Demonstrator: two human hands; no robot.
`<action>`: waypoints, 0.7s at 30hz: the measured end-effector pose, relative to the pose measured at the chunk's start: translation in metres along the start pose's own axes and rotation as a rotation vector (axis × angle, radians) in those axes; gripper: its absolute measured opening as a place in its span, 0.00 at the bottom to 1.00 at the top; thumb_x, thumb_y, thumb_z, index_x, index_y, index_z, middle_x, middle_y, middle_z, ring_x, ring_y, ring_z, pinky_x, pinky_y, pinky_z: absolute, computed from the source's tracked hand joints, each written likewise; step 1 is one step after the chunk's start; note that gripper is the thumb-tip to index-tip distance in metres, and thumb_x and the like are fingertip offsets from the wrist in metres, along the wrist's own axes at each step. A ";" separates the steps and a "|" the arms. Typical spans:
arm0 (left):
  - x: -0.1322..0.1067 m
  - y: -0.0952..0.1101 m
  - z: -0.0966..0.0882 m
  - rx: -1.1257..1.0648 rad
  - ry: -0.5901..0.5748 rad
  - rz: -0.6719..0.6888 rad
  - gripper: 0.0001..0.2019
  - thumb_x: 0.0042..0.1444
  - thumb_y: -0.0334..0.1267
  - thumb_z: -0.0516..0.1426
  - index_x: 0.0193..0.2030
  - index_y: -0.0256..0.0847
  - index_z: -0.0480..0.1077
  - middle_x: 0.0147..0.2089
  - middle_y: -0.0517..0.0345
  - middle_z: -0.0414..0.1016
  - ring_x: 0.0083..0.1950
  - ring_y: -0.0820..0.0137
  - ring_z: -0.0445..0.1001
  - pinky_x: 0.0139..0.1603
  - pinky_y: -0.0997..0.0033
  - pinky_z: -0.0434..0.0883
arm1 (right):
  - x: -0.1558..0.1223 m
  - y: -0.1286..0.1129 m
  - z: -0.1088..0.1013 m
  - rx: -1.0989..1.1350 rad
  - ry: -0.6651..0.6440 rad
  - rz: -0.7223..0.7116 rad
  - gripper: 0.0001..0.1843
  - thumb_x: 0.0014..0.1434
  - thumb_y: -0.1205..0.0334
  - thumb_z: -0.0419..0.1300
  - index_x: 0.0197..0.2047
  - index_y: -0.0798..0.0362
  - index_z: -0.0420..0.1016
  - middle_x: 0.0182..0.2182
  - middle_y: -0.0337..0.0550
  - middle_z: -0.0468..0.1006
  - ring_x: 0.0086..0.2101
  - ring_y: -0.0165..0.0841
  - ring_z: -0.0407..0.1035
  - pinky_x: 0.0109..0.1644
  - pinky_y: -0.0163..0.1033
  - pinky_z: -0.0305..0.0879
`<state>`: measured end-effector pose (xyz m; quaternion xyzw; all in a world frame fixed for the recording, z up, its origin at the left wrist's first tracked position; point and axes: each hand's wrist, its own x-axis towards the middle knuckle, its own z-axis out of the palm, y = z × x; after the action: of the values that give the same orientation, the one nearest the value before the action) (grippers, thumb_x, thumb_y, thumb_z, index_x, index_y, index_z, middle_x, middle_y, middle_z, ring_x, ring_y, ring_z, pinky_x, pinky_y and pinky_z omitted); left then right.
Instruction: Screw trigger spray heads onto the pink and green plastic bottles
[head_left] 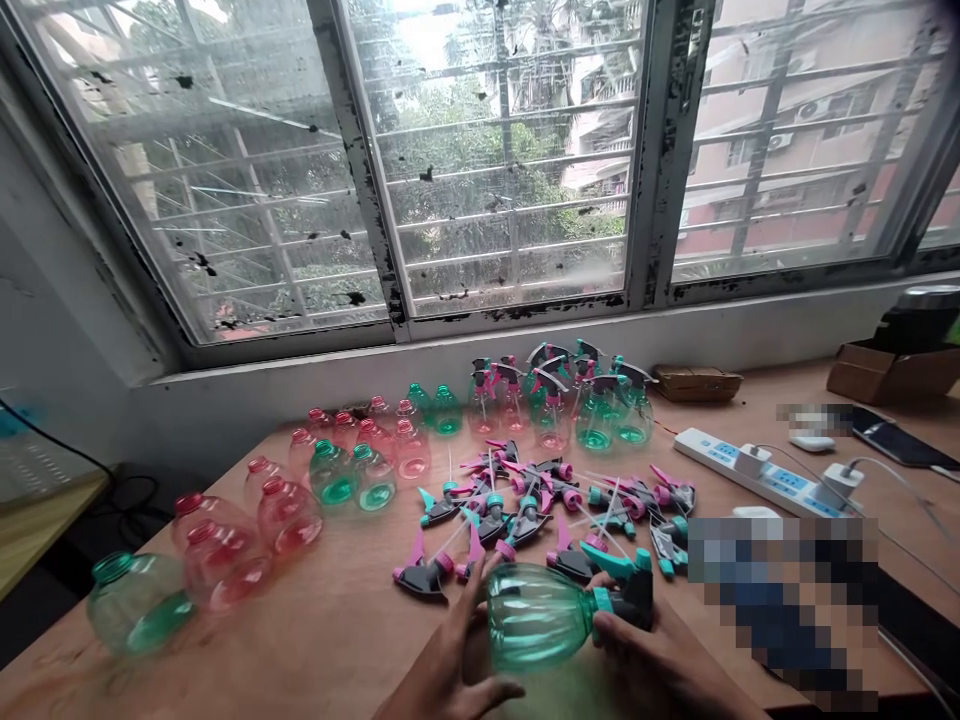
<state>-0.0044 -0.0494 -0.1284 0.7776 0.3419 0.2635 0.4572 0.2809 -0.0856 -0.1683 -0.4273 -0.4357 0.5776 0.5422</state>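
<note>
- The left hand [457, 660] is wrapped around the belly of a green bottle [536, 615], fingers curled round it. The bottle lies on its side just above the near edge of the tabletop [337, 620].
- The right hand [652, 665] is closed on the spray head [630, 590] at the bottle's neck. Held sideways like this, the neck points straight at that hand, which looks to me like the reason for the grip.
- I cannot tell from here whether the spray head is tight on the neck or only resting there.
- Just beyond the hands lies a heap of loose spray heads [540, 500], pink and teal mixed, with thin tubes sticking out every way. It sits within easy reach of either hand.
- To the left, the empty bottles [285, 515], pink and green and without tops, sit in a loose band apart from the heap.
- At the back, under the window [495, 150], a cluster of topped bottles [585, 405] stands upright, well apart from the hands and seemingly out of their way.
- On the right a power strip [757, 470] with plugs in it lies aslant, with a phone [900, 440] and a cardboard box [877, 372] beyond it.
</note>
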 end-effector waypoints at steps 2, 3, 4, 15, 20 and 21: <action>0.000 0.003 -0.001 0.000 -0.009 -0.009 0.59 0.51 0.26 0.69 0.75 0.63 0.32 0.80 0.59 0.39 0.77 0.51 0.51 0.74 0.51 0.59 | 0.000 -0.001 0.001 -0.009 0.003 0.007 0.23 0.53 0.46 0.72 0.45 0.51 0.72 0.25 0.36 0.81 0.26 0.34 0.71 0.31 0.39 0.62; 0.001 0.004 -0.002 -0.004 -0.008 -0.012 0.59 0.51 0.26 0.69 0.75 0.62 0.33 0.81 0.59 0.39 0.77 0.51 0.51 0.75 0.52 0.59 | 0.000 -0.001 0.001 -0.016 0.003 0.008 0.24 0.53 0.46 0.72 0.45 0.51 0.72 0.25 0.37 0.81 0.26 0.33 0.71 0.31 0.39 0.62; 0.001 0.004 -0.002 -0.007 -0.006 -0.012 0.59 0.51 0.26 0.69 0.75 0.61 0.33 0.81 0.58 0.38 0.76 0.52 0.53 0.74 0.52 0.59 | 0.000 -0.001 0.001 -0.021 0.003 0.008 0.24 0.52 0.46 0.72 0.45 0.51 0.72 0.24 0.37 0.81 0.25 0.33 0.71 0.31 0.39 0.62; -0.002 0.001 -0.002 0.079 -0.003 -0.063 0.58 0.53 0.32 0.69 0.76 0.60 0.31 0.80 0.58 0.40 0.79 0.51 0.43 0.78 0.47 0.48 | -0.001 0.001 0.003 0.055 0.013 0.028 0.26 0.49 0.44 0.74 0.44 0.50 0.72 0.23 0.35 0.79 0.23 0.32 0.68 0.28 0.37 0.60; -0.002 0.009 -0.002 0.082 0.002 -0.075 0.56 0.50 0.29 0.70 0.76 0.58 0.38 0.80 0.55 0.45 0.78 0.53 0.48 0.77 0.50 0.52 | -0.002 -0.001 0.002 0.000 0.012 0.048 0.27 0.48 0.41 0.74 0.43 0.50 0.75 0.23 0.36 0.78 0.24 0.34 0.69 0.30 0.39 0.61; -0.001 0.007 -0.002 0.086 0.003 -0.048 0.54 0.52 0.29 0.68 0.76 0.57 0.39 0.79 0.54 0.45 0.78 0.53 0.50 0.77 0.51 0.54 | -0.002 -0.002 0.002 -0.011 0.012 0.049 0.27 0.47 0.41 0.73 0.43 0.50 0.75 0.23 0.36 0.78 0.24 0.34 0.69 0.30 0.39 0.61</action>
<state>-0.0048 -0.0515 -0.1215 0.7878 0.3719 0.2387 0.4291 0.2794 -0.0875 -0.1661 -0.4445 -0.4250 0.5858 0.5279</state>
